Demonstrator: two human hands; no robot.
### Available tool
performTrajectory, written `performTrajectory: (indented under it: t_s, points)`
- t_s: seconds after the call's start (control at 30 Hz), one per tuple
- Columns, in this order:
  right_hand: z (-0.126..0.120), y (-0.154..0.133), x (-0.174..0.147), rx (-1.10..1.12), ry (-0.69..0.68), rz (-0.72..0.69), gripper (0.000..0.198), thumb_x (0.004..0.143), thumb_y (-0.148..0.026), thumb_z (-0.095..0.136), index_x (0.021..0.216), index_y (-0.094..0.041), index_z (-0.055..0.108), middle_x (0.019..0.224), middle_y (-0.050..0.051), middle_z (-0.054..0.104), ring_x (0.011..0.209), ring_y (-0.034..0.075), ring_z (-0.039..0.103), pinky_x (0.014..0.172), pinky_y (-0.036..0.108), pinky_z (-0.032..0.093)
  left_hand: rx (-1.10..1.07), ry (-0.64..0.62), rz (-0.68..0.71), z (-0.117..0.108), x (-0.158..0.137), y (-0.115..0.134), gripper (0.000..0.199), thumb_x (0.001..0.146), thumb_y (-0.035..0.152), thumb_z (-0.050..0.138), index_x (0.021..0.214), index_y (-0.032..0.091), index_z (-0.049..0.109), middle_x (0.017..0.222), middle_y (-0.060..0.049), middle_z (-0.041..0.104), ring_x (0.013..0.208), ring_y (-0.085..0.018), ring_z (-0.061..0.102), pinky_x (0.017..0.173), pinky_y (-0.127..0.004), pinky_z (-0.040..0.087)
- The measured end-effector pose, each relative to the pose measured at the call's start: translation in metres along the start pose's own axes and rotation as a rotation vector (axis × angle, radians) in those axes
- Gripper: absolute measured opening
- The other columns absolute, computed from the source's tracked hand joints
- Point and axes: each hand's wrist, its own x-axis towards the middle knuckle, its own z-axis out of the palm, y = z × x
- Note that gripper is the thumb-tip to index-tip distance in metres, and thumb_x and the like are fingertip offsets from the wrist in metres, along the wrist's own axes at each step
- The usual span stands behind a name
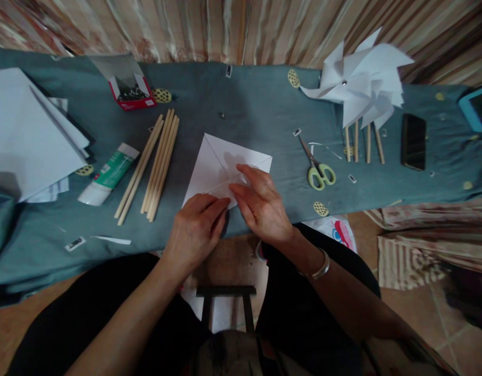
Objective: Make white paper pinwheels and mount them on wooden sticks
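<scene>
A white paper square (209, 169) lay on the tabletop (260, 109) at the centre of the frame, near the front edge; slits or creases ran in from its visible corners toward the middle, and part of the sheet rose in a curl beneath the fingers. The left hand (197, 222) rested at the sheet's lower edge, fingers bent and the thumb close to the forefinger; whether it gripped the paper or only pressed it could not be told. The right hand (260, 201) was half open over the sheet, thumb and fingers parted around the raised part; a firm pinch could not be made out.

Judging by how things lay, the sheet was at an early folding stage; most of it was flat, and no stick or pin had yet been joined to it. Finished work stood out at upper right, where white pinwheels (364, 73) lay overlapped with their sticks attached; materials remained unused at left, namely a stack of white sheets (29, 136), loose wooden sticks (160, 167) and an open red box (134, 103) of small metal pieces; green-handled scissors (314, 165) lay right of centre, out of both hands.
</scene>
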Motion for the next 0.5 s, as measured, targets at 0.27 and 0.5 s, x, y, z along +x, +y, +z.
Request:
performTrajectory:
  t_s: [0.27,0.5]
  points:
    - [0.011,-0.002,0.0,-0.064,0.006,-0.037,0.031,0.096,-0.015,0.038,0.116,-0.016,0.062,0.142,0.014,0.049,0.137,0.026,0.041,0.114,0.045,0.041,0.006,-0.02,0.002,0.0,0.001,0.0,0.02,0.094,0.017,0.05,0.103,0.013,0.067,0.088,-0.007,0.066,0.081,-0.018,0.064,0.073,-0.031,0.056]
    - [0.015,-0.003,-0.004,-0.091,-0.025,-0.032,0.033,0.098,-0.019,0.035,0.123,-0.018,0.056,0.145,0.013,0.048,0.14,0.024,0.037,0.111,0.045,0.041,0.002,-0.044,-0.026,0.002,-0.002,0.002,0.02,0.094,0.022,0.052,0.105,0.013,0.066,0.09,-0.008,0.063,0.083,-0.02,0.063,0.074,-0.033,0.057]
